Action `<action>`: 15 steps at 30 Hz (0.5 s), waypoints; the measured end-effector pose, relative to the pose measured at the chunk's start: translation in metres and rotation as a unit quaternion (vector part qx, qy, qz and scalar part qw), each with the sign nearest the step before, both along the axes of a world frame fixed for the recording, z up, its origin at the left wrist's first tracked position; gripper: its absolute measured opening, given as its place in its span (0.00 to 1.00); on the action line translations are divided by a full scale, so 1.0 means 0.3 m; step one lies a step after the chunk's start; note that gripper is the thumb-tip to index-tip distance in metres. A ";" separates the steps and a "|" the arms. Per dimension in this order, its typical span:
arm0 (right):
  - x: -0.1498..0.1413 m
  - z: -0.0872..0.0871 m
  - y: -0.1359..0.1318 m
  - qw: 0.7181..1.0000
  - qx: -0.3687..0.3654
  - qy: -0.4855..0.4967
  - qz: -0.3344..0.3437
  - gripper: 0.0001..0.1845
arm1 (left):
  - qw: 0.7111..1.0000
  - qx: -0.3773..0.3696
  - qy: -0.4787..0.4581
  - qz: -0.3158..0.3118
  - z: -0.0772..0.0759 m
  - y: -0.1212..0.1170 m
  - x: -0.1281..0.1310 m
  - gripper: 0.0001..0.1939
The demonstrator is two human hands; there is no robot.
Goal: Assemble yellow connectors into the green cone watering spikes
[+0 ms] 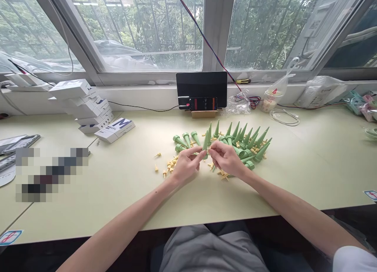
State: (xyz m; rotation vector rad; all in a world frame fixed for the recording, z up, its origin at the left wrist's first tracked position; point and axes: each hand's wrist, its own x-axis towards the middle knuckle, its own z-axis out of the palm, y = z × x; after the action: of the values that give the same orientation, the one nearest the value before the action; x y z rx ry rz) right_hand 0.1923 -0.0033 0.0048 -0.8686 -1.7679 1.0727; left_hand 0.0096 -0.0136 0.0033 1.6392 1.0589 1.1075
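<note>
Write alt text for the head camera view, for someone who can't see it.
Two bare hands work over a pale table, the left hand holding a green cone, beside more green cones and small yellow pieces; behind stands a dark screen below windows.

Worktop (312,166): passage is unobstructed across the right part, from the front edge back towards the white cable (284,117). Standing green cones (260,138) obstruct low travel at the centre, and loose yellow pieces (169,166) lie left of them. Stacked white boxes (88,105) block the rear left.
</note>
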 end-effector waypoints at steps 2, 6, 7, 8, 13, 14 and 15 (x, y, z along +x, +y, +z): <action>0.000 0.002 -0.001 1.000 -0.004 0.005 0.001 0.14 | 1.000 0.001 0.000 0.000 -0.003 0.001 0.000 0.16; 0.001 0.006 -0.001 1.000 -0.013 0.011 0.003 0.16 | 1.000 0.002 0.002 0.005 -0.006 0.001 -0.002 0.17; 0.000 0.006 -0.001 1.000 -0.015 0.010 0.003 0.16 | 1.000 0.002 0.003 0.006 -0.007 0.001 -0.002 0.17; 0.000 0.005 -0.001 1.000 -0.016 0.010 0.003 0.16 | 1.000 0.001 0.003 0.007 -0.008 0.001 -0.002 0.17; -0.008 -0.002 -0.005 1.000 -0.003 0.008 -0.016 0.17 | 1.000 -0.011 0.003 -0.005 -0.007 0.002 0.001 0.18; -0.009 -0.002 -0.006 1.000 0.003 0.005 -0.020 0.16 | 1.000 -0.012 0.005 -0.009 -0.005 0.002 0.001 0.18; -0.010 -0.003 -0.007 1.000 0.009 0.000 -0.024 0.16 | 1.000 -0.013 0.010 -0.012 -0.002 0.003 0.001 0.18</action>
State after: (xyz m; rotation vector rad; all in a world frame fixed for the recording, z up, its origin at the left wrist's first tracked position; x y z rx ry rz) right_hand 0.1893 -0.0054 0.0040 -0.8947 -1.7456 1.0236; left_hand 0.0100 -0.0128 0.0026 1.6429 1.0597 1.0595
